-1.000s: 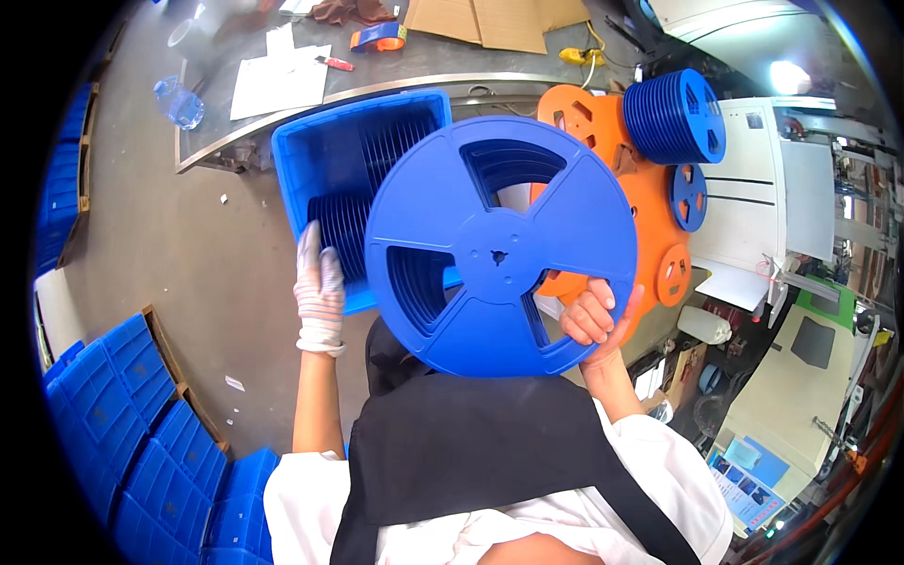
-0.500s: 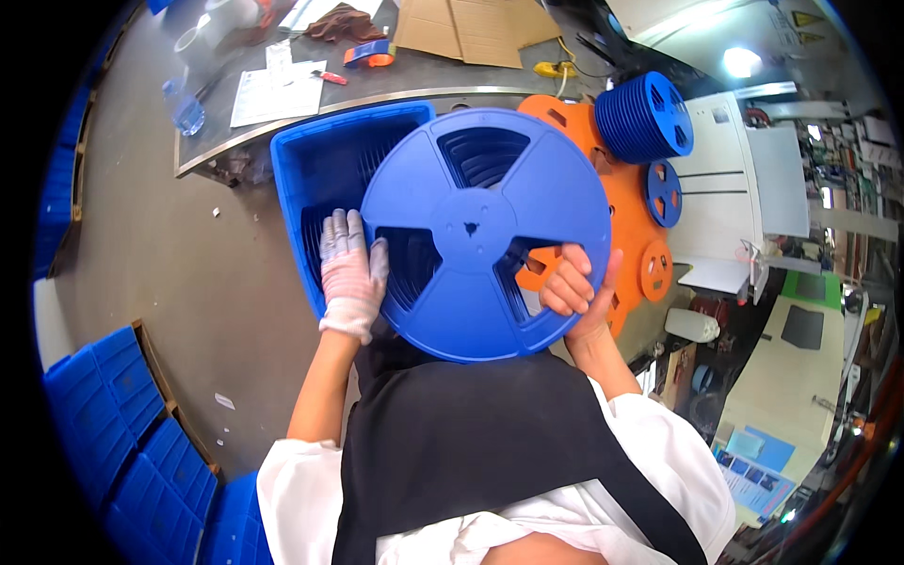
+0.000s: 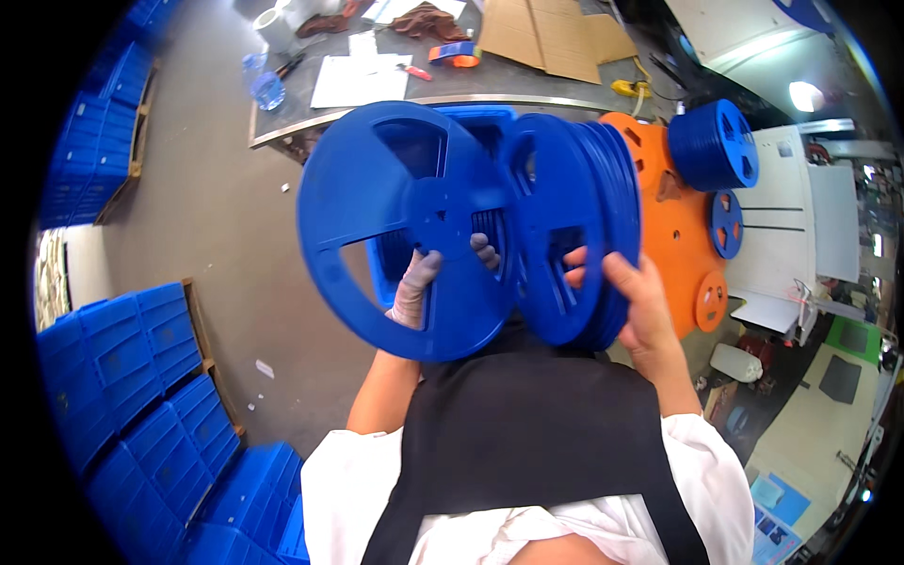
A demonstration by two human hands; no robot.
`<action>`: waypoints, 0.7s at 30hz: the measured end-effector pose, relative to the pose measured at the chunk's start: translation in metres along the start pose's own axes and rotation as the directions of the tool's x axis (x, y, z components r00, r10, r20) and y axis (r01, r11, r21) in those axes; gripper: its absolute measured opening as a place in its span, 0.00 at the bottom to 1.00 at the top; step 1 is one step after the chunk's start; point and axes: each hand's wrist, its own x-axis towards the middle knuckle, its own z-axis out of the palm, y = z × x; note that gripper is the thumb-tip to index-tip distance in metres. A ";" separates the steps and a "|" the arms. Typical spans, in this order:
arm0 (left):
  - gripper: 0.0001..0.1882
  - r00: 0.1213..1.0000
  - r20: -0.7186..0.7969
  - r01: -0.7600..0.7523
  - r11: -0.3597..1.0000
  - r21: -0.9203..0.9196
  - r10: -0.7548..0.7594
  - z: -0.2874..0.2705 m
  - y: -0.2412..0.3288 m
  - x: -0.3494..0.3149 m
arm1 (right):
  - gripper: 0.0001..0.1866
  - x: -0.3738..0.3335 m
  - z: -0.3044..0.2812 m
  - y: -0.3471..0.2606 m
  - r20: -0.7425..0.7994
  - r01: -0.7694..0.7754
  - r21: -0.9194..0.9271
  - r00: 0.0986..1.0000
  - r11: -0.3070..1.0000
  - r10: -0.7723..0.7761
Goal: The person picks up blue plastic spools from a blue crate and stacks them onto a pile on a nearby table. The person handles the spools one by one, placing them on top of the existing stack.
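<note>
My left hand [image 3: 412, 290], in a pale glove with grey fingertips, grips a large blue plastic reel [image 3: 441, 202] through its cut-out windows. That reel faces me, tilted to the left. Bare, my right hand [image 3: 650, 306] clasps a stack of similar blue reels [image 3: 556, 209] by the right rim, some fingers reaching into a window. The stack is angled away from the single reel, and their edges meet or overlap in the middle. Behind them is a blue bin [image 3: 478, 112], mostly hidden, with dark reel edges visible inside through the windows.
A grey worktable [image 3: 292, 118] ahead carries papers [image 3: 358, 83], cardboard [image 3: 537, 38], a tape dispenser [image 3: 456, 53] and a plastic bottle [image 3: 268, 92]. On the right are orange reels [image 3: 676, 235] and another blue reel stack [image 3: 711, 146]. Blue crates [image 3: 122, 348] are piled at left.
The reels have parted: one now leans left, the others angle right. My left hand, flat beside them before, now grips through a window. The whole view has shifted slightly.
</note>
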 end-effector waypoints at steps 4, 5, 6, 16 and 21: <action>0.40 0.978 0.210 0.065 0.947 -0.316 0.003 0.007 0.002 -0.016 | 0.21 0.011 -0.022 0.011 -0.101 0.089 0.080 0.992 0.993 -0.081; 0.40 0.971 0.238 0.036 0.951 -0.308 0.041 0.000 0.000 -0.018 | 0.23 0.013 -0.027 0.012 -0.084 0.109 0.083 0.991 0.991 -0.102; 0.40 0.961 0.268 0.014 0.952 -0.306 0.073 0.000 -0.002 -0.020 | 0.23 0.014 -0.031 0.012 -0.091 0.127 0.093 0.989 0.988 -0.118; 0.40 0.917 0.398 0.140 0.896 -0.421 0.044 -0.002 0.002 -0.019 | 0.27 0.015 -0.079 0.022 -0.044 0.233 0.372 0.971 0.898 -0.233; 0.42 0.898 0.431 0.133 0.877 -0.462 0.090 0.003 0.004 -0.012 | 0.27 0.009 -0.098 0.023 -0.075 0.284 0.456 0.957 0.843 -0.282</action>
